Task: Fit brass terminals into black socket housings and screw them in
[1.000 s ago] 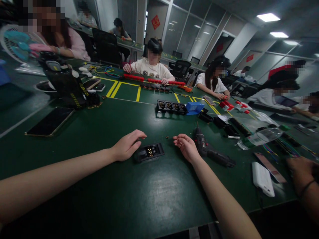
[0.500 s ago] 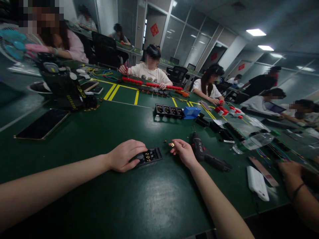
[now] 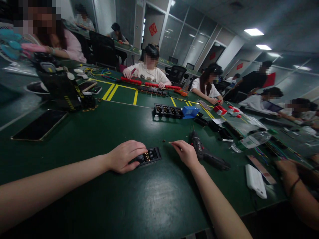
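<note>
My left hand (image 3: 126, 155) lies closed over the left end of a small black socket module (image 3: 150, 155) with brass contacts, pressing it onto the green table (image 3: 104, 129). My right hand (image 3: 185, 152) sits just right of the module, fingers pinched on a tiny brass part (image 3: 170, 143) at their tips. Another small brass piece (image 3: 163, 141) lies loose on the table beyond the module. A black electric screwdriver (image 3: 206, 153) lies right beside my right hand.
A row of black socket modules (image 3: 167, 110) and a blue box (image 3: 189, 111) sit mid-table. A phone (image 3: 40, 124) lies at left, a white power bank (image 3: 254, 180) and a plastic bottle (image 3: 254, 139) at right. Another person's hand (image 3: 289, 169) rests at far right. Several people sit around the table.
My left hand came down and closed onto the socket module. My right hand picked up a small brass part and pinches it near the table.
</note>
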A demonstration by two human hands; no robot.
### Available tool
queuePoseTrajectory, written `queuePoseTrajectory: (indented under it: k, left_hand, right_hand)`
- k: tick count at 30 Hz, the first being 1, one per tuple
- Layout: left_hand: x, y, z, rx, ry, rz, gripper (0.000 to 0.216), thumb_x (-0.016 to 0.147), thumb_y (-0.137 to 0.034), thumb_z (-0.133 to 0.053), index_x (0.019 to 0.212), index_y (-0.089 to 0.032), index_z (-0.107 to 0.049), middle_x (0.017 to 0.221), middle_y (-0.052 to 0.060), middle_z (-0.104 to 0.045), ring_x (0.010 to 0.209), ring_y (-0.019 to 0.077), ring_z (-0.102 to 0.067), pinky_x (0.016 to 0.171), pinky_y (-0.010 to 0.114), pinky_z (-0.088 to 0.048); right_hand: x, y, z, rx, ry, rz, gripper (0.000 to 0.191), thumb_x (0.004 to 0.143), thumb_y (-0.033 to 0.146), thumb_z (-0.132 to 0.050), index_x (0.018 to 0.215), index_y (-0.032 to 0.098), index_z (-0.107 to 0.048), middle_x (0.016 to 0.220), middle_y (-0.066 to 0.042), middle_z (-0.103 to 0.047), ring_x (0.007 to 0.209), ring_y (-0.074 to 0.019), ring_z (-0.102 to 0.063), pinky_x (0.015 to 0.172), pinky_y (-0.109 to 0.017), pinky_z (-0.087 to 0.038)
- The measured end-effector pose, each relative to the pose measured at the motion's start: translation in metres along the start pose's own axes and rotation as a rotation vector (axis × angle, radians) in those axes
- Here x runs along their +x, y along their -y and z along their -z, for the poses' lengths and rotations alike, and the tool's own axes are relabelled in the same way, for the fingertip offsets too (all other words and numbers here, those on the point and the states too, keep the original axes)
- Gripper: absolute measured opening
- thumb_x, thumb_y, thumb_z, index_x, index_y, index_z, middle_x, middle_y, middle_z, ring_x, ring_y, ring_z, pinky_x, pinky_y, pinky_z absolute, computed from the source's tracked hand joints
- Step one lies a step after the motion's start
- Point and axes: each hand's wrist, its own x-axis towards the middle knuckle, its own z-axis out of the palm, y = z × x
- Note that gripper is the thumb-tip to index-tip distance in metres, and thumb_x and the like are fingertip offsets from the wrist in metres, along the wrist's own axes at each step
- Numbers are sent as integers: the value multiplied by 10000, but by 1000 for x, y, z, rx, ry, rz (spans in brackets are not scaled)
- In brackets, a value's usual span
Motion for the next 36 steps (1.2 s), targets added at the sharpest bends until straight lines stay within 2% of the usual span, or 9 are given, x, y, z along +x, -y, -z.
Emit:
queuePoseTrajectory:
  k: [4, 8, 15, 20, 22, 27, 29, 32, 36]
  left_hand:
    - [0, 1, 0, 17, 7, -13, 436, 957, -325, -465, 1374, -198, -467, 1246, 136, -627, 1106, 279, -611, 963, 471, -515]
    - [0, 2, -2, -2, 4, -1, 417, 961, -335, -452, 1355, -206, -486, 1248, 134, -630, 1104, 278, -613, 962, 472, -515]
    - [2, 0, 0, 53, -4, -49, 427, 962, -317, -438, 1367, -184, -459, 1232, 142, -629, 1093, 271, -610, 946, 451, -518]
    - [2, 0, 0, 70, -4, -49, 414, 978, -344, -405, 1349, -173, -472, 1220, 142, -633, 1084, 264, -611, 947, 448, -523]
    - [2, 1, -1, 82, -11, -52, 414, 983, -346, -390, 1348, -168, -470, 1217, 145, -631, 1085, 264, -608, 946, 450, -525]
    - [1, 2, -2, 95, -15, -60, 406, 986, -338, -379, 1336, -156, -472, 1208, 149, -627, 1082, 267, -604, 936, 451, -523]
    - [1, 2, -2, 94, -11, -60, 407, 989, -338, -376, 1339, -154, -471, 1212, 151, -623, 1097, 269, -599, 940, 449, -519]
    - [2, 2, -1, 94, -5, -56, 404, 995, -337, -370, 1341, -153, -469, 1222, 153, -617, 1103, 270, -595, 937, 444, -517]
    - [4, 1, 1, 99, -9, -69, 391, 1003, -342, -363, 1331, -158, -468, 1203, 146, -623, 1065, 260, -604, 908, 430, -528]
  right_hand:
    - [-3, -3, 2, -46, -83, 37, 143, 861, 350, -727, 992, 327, -781, 992, -58, -746, 924, -259, -666, 921, -424, -520]
    - [-6, -2, 1, -66, -152, 56, 125, 854, 341, -732, 969, 326, -776, 964, -54, -749, 883, -251, -668, 871, -412, -536]
    - [-6, 2, -3, -166, -172, 127, 67, 885, 325, -703, 919, 300, -755, 859, -53, -729, 766, -213, -650, 725, -348, -526]
    - [-5, 7, -5, -208, -185, 184, 139, 903, 347, -669, 852, 232, -727, 805, -54, -722, 721, -184, -657, 676, -313, -527]
    - [-5, 11, -9, -105, -269, 133, 169, 901, 363, -670, 848, 208, -711, 755, -37, -701, 667, -163, -648, 629, -293, -523]
    - [4, 17, -8, 417, -560, -192, 273, 870, 450, -698, 891, 181, -656, 763, -1, -664, 500, -84, -560, 425, -205, -424]
    - [9, 16, 4, 528, -682, -190, 306, 830, 468, -733, 881, 186, -626, 778, 12, -655, 495, -66, -547, 412, -183, -404]
    - [14, 14, 31, 547, -871, -137, 354, 790, 495, -753, 872, 201, -574, 767, 40, -626, 480, -48, -524, 399, -165, -377]
    - [15, 10, 48, 507, -988, -122, 380, 782, 521, -740, 861, 209, -537, 748, 54, -598, 458, -44, -486, 372, -163, -344]
